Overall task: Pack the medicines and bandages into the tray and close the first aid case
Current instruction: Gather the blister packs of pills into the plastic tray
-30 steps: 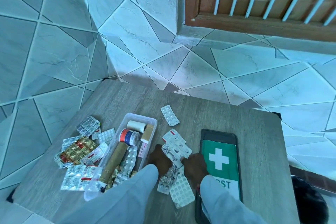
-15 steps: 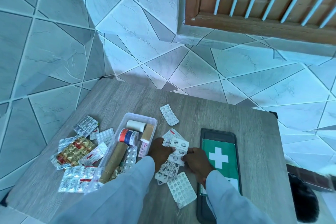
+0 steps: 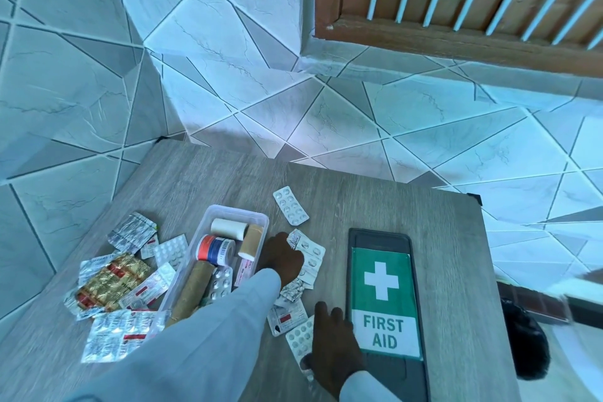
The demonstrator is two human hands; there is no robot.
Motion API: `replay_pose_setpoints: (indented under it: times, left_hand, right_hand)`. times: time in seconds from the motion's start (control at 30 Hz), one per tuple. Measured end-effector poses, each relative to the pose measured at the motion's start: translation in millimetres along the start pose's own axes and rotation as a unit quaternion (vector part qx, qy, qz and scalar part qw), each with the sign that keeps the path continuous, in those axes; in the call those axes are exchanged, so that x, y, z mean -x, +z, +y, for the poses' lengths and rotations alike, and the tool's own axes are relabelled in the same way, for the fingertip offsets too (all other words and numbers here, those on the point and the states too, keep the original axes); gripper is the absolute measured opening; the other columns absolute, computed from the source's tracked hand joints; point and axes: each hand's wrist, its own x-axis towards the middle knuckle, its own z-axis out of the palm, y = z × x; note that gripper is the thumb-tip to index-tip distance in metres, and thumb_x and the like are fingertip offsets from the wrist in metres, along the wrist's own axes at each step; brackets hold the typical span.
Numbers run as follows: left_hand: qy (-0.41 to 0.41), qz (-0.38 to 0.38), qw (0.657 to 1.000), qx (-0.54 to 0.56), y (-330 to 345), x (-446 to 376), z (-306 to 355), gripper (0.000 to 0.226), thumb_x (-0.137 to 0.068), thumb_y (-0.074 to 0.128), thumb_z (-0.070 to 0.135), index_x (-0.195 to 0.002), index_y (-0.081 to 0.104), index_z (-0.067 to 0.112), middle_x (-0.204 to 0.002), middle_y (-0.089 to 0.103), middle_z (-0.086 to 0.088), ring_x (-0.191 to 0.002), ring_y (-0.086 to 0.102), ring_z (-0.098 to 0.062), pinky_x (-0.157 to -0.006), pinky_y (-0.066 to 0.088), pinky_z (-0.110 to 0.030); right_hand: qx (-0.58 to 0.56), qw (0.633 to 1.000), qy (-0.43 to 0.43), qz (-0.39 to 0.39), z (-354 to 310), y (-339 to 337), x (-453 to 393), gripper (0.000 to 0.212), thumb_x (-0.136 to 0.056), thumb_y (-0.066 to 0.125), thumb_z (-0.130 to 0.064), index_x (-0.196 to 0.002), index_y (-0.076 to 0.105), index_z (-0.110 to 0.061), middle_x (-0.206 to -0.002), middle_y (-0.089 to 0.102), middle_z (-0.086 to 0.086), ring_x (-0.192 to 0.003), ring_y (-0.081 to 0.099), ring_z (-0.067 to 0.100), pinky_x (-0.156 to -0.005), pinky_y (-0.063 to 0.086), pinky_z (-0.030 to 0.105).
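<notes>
Foil blister strips (image 3: 308,259) sit pinched in the left hand (image 3: 283,259), just right of the clear tray (image 3: 208,217), long axis running away from the person, so a short leftward drop packs them. Right hand (image 3: 332,339) lies flat, grasping nothing, on 1 white strip (image 3: 298,338) beside the first aid lid (image 3: 383,300).

- Left hand (image 3: 283,260) grips blister packs (image 3: 309,259) beside the clear tray (image 3: 208,222).
- Right hand (image 3: 332,341) rests flat on a blister strip (image 3: 298,338) near the table's (image 3: 375,192) front edge, touching the first aid case (image 3: 383,297).
</notes>
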Motion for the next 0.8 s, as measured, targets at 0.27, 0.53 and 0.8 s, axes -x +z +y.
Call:
replay_pose_setpoints:
  times: [0.27,0.53,0.8]
  left_hand:
    - [0.01,-0.002,0.996,-0.09,3.3,-9.7,1.5,0.06,-0.085,0.057,0.029,-0.141,0.041,0.016,-0.142,0.045,-0.009,-0.133,0.043,-0.029,-0.108,0.039,-0.04]
    - [-0.001,-0.024,0.996,-0.085,3.2,-14.0,3.0,0.068,-0.077,0.072,0.028,-0.137,0.042,0.021,-0.136,0.048,-0.011,-0.127,0.048,-0.032,-0.104,0.045,-0.044]
    - [-0.084,-0.054,0.992,0.078,6.2,-14.2,-0.7,0.069,-0.071,0.079,0.016,-0.133,0.049,0.02,-0.135,0.053,-0.009,-0.119,0.055,-0.03,-0.097,0.05,-0.039]
  right_hand:
    - [-0.175,0.984,0.022,0.016,30.0,-33.7,-20.3,0.038,-0.081,0.071,-0.026,-0.111,0.051,-0.016,-0.107,0.063,0.002,-0.095,0.064,0.017,-0.078,0.055,0.028]
    - [-0.466,0.882,0.072,0.001,23.9,-65.0,-72.5,0.023,-0.09,0.064,-0.022,-0.099,0.068,-0.002,-0.098,0.072,0.017,-0.087,0.071,0.028,-0.078,0.06,0.045]
    - [-0.563,0.816,0.127,0.029,8.8,-52.8,-89.0,0.025,-0.085,0.064,-0.005,-0.11,0.062,-0.008,-0.109,0.07,0.012,-0.089,0.071,0.029,-0.074,0.061,0.043]
